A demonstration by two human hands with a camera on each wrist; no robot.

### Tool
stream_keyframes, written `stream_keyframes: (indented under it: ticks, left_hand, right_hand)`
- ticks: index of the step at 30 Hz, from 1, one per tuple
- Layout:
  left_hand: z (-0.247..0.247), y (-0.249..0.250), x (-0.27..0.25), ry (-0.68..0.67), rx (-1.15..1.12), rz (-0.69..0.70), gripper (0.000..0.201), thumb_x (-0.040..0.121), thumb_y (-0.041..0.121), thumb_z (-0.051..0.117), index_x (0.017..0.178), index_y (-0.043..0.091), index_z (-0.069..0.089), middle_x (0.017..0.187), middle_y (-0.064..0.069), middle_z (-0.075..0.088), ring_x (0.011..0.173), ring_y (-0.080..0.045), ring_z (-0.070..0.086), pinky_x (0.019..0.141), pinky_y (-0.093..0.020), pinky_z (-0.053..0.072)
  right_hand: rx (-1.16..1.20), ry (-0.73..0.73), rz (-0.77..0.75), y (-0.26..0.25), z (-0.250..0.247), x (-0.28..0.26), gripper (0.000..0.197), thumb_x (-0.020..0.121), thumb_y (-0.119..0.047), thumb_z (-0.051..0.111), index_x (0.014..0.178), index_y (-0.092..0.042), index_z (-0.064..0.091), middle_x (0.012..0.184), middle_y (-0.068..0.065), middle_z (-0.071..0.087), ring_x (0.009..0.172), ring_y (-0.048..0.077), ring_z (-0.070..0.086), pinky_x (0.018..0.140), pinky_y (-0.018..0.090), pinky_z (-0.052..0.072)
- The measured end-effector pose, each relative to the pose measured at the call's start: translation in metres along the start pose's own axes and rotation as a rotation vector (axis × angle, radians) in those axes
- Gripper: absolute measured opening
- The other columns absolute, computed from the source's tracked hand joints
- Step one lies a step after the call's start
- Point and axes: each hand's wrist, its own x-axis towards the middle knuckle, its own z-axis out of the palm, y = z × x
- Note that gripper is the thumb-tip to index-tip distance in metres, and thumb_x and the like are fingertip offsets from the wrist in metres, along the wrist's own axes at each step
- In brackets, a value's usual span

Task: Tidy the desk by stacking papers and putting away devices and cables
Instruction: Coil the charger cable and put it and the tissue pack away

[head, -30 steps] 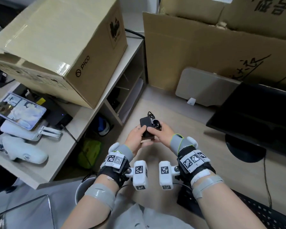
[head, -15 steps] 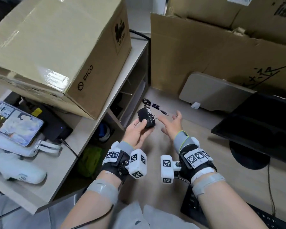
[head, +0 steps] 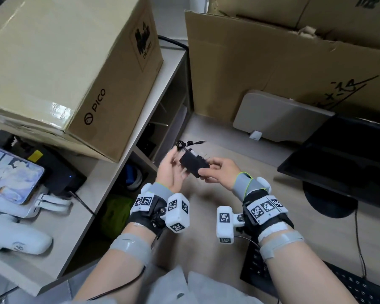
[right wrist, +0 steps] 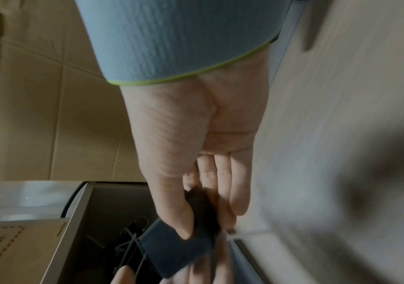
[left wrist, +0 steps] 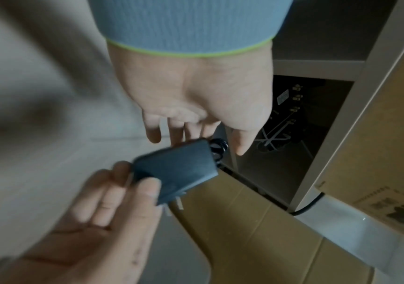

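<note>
Just above the wrists, the right hand (head: pixel 219 172) pinches the black power adapter (head: pixel 193 164) by thumb and fingers, its far end lying across the open left hand's (head: pixel 170 170) straight fingers, its bundled cable (head: pixel 185 144) beyond them.

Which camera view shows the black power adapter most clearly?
The left wrist view: the black power adapter fills the centre, prongs and coiled cable visible. The head view shows it small between both hands. In the right wrist view the thumb partly covers it.

Cardboard box (head: pixel 70 62) on shelf unit (head: pixel 110 172), monitor (head: pixel 347 159) right.
</note>
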Motion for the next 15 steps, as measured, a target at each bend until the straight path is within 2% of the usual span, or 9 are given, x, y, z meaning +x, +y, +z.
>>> stream_keyframes:
  ticks: [2, 4, 6, 7, 10, 13, 15]
  left_hand:
    - [0.007, 0.015, 0.006, 0.007, 0.001, 0.051, 0.026, 0.098, 0.031, 0.054, 0.116, 0.016, 0.065, 0.127, -0.011, 0.067, 0.106, -0.023, 0.066, 0.097, -0.038, 0.047]
    - [0.015, 0.026, 0.01, -0.015, 0.033, 0.114, 0.035, 0.098, 0.02, 0.054, 0.133, 0.015, 0.056, 0.129, -0.011, 0.066, 0.116, -0.023, 0.064, 0.103, -0.04, 0.045]
    - [0.023, 0.036, 0.014, -0.064, 0.088, 0.196, 0.039, 0.095, 0.006, 0.053, 0.131, 0.019, 0.055, 0.131, -0.006, 0.065, 0.12, -0.021, 0.061, 0.105, -0.04, 0.043]
    - [0.028, 0.042, 0.014, -0.091, 0.113, 0.245, 0.041, 0.092, 0.0, 0.053, 0.127, 0.021, 0.057, 0.129, -0.003, 0.066, 0.118, -0.019, 0.06, 0.106, -0.039, 0.042]
    - [0.038, 0.06, 0.026, -0.138, 0.198, 0.365, 0.054, 0.081, -0.006, 0.059, 0.126, 0.023, 0.06, 0.128, 0.004, 0.061, 0.119, -0.011, 0.056, 0.11, -0.033, 0.038]
    - [0.038, 0.068, 0.037, -0.123, 0.356, 0.411, 0.072, 0.075, 0.001, 0.067, 0.136, 0.036, 0.054, 0.145, 0.007, 0.051, 0.138, -0.013, 0.044, 0.119, -0.041, 0.03]
    - [0.029, 0.062, 0.034, -0.115, 0.37, 0.341, 0.08, 0.082, -0.006, 0.061, 0.146, 0.037, 0.041, 0.146, 0.011, 0.049, 0.137, -0.013, 0.044, 0.118, -0.039, 0.031]
  right_hand:
    - [-0.046, -0.002, 0.025, -0.001, -0.004, 0.0, 0.019, 0.08, 0.003, 0.072, 0.09, -0.01, 0.062, 0.061, -0.002, 0.067, 0.071, 0.024, 0.062, 0.082, 0.037, 0.055]
    - [-0.046, 0.064, 0.036, -0.003, -0.005, 0.004, 0.026, 0.077, 0.003, 0.075, 0.098, -0.003, 0.06, 0.06, -0.002, 0.066, 0.072, 0.026, 0.062, 0.086, 0.043, 0.055]
    - [0.005, 0.142, 0.031, -0.009, -0.002, 0.013, 0.04, 0.076, 0.004, 0.076, 0.11, 0.003, 0.056, 0.058, -0.005, 0.065, 0.067, 0.024, 0.063, 0.086, 0.045, 0.056]
    - [0.025, 0.164, 0.013, -0.015, 0.0, 0.017, 0.042, 0.076, 0.005, 0.076, 0.112, 0.003, 0.055, 0.062, -0.002, 0.066, 0.064, 0.022, 0.064, 0.084, 0.044, 0.056]
    - [0.035, 0.201, -0.066, -0.038, 0.007, 0.034, 0.034, 0.075, 0.004, 0.076, 0.101, -0.005, 0.057, 0.081, 0.013, 0.066, 0.064, 0.021, 0.065, 0.079, 0.041, 0.058]
    - [-0.025, 0.259, -0.114, -0.058, 0.017, 0.061, 0.029, 0.066, -0.009, 0.08, 0.087, -0.016, 0.062, 0.079, 0.012, 0.071, 0.065, 0.024, 0.067, 0.08, 0.046, 0.06]
    - [-0.084, 0.285, -0.133, -0.063, 0.023, 0.081, 0.029, 0.058, -0.021, 0.081, 0.081, -0.023, 0.062, 0.077, 0.009, 0.073, 0.065, 0.025, 0.068, 0.08, 0.05, 0.059]
